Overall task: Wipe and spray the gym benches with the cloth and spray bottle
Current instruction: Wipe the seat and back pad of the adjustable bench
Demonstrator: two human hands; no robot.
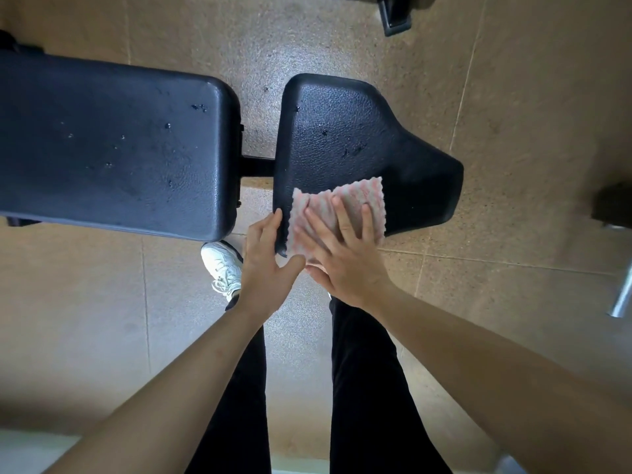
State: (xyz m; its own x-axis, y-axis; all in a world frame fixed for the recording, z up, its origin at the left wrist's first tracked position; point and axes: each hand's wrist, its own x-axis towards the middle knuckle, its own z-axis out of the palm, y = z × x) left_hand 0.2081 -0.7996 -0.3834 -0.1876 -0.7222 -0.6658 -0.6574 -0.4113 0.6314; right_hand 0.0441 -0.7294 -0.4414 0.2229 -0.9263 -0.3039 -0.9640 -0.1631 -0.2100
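A black padded gym bench fills the middle of the view: a long back pad [113, 145] at left and a seat pad [345, 131] at right, both dotted with spray droplets. A pink and grey striped cloth [362, 196] lies on the seat pad's near edge. My right hand [342, 248] presses flat on the cloth with its fingers spread. Just left of it, my left hand [266, 258] rests against the seat pad's near left corner, fingers apart, holding nothing. No spray bottle is in view.
A black frame bar [256, 165] joins the two pads across a gap. The floor is tan tile. My white shoe [222, 265] stands under the bench edge. Black equipment [396, 15] sits at the top, and a metal bar [622, 292] at the right edge.
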